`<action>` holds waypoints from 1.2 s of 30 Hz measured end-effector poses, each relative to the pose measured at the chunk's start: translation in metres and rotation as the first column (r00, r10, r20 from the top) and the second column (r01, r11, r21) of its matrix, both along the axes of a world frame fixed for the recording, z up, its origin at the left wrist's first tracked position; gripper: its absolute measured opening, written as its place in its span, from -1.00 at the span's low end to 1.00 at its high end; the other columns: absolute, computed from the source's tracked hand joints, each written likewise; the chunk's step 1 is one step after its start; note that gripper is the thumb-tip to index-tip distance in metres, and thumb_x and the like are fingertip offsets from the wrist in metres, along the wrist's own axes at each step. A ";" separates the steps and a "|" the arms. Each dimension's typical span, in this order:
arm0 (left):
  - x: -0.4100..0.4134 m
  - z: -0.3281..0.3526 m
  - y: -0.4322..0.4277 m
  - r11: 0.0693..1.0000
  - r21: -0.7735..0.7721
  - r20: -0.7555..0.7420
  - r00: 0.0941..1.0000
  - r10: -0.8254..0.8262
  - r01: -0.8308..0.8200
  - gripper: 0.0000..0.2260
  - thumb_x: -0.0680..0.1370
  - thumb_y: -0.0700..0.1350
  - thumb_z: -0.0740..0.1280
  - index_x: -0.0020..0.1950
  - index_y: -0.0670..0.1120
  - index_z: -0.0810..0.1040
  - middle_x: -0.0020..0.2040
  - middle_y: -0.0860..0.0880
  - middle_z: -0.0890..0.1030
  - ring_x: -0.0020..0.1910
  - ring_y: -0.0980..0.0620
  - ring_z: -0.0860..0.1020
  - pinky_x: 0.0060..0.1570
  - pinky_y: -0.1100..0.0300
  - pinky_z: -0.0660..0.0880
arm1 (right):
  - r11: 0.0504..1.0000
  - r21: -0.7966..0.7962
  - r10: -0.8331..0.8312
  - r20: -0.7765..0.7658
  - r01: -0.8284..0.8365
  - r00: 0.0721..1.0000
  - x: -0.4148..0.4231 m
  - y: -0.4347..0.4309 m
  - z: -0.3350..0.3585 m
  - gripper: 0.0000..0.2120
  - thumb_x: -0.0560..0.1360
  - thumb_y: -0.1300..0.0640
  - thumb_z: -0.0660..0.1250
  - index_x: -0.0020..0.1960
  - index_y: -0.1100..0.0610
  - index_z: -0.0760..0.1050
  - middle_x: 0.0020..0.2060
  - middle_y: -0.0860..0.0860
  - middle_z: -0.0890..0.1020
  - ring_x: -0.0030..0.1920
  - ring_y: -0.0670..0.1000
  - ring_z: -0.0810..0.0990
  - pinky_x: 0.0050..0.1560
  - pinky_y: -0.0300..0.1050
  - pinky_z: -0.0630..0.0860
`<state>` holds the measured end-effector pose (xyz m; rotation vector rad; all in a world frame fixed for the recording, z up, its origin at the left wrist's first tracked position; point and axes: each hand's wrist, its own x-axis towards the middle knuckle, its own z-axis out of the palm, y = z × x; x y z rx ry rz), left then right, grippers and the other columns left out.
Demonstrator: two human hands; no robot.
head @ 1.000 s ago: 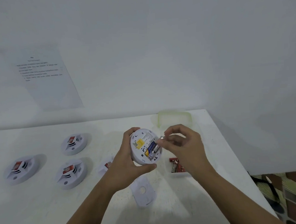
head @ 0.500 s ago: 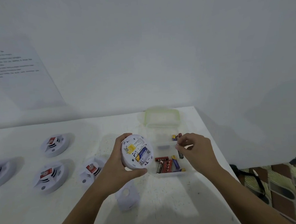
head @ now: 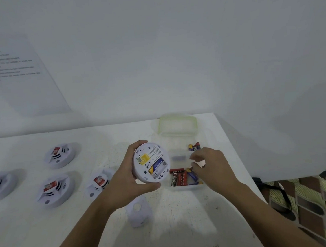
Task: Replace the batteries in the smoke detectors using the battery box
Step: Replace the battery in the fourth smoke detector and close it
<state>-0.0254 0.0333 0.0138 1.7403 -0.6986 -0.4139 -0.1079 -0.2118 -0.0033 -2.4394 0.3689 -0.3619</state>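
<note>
My left hand (head: 126, 176) grips a round white smoke detector (head: 148, 161) with its back towards me. One blue and yellow battery (head: 157, 166) lies in its open bay, and the slot beside it looks empty. To the right stands the clear battery box (head: 185, 187). Red and purple batteries (head: 180, 177) lie in its near compartment and a few batteries (head: 194, 146) in the far one. My right hand (head: 210, 164) hovers over the box with fingertips curled down at the near compartment. Blur hides whether they pinch a battery.
Several other white smoke detectors (head: 60, 155) (head: 53, 189) (head: 99, 182) sit on the white table (head: 174, 227) to the left. A loose white cover plate (head: 139, 213) lies below my left hand. The box's yellowish lid (head: 177, 126) rests behind it. The table's right edge drops to a patterned floor (head: 306, 206).
My right hand left the detector's battery bay, moved right to the battery box, then dropped towards the near compartment. The detector stayed in my left hand.
</note>
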 end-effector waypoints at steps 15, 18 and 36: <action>-0.011 0.023 0.021 0.988 -0.066 0.077 0.986 0.146 -0.142 -0.15 0.27 -0.20 0.64 0.41 0.10 0.26 0.30 0.11 0.46 0.30 0.03 0.51 0.11 0.22 0.60 | 0.865 0.438 0.143 0.250 -0.244 0.958 0.018 0.086 0.037 -0.90 0.46 0.12 0.54 -0.06 -0.02 0.68 -0.03 -0.10 0.61 -0.04 -0.10 0.60 -0.19 -0.21 0.58; -0.012 0.025 0.027 0.983 -0.075 0.088 0.981 0.171 -0.165 -0.16 0.27 -0.20 0.62 0.42 0.08 0.26 0.30 0.06 0.47 0.30 -0.01 0.52 0.16 0.16 0.60 | 0.834 0.496 0.121 0.265 -0.243 0.957 0.022 0.096 0.035 -0.89 0.45 0.11 0.54 -0.04 0.05 0.67 -0.02 -0.10 0.60 -0.02 -0.09 0.61 -0.22 -0.24 0.55; -0.003 0.021 0.041 0.984 0.022 0.112 0.978 0.174 -0.178 -0.16 0.25 -0.09 0.62 0.39 0.15 0.23 0.22 0.25 0.46 0.27 0.12 0.51 0.18 0.18 0.59 | 0.864 0.377 0.240 0.271 -0.333 0.932 0.039 0.103 0.033 -0.71 0.31 0.04 0.64 -0.03 0.09 0.66 -0.07 -0.13 0.63 -0.04 -0.10 0.62 -0.13 -0.21 0.62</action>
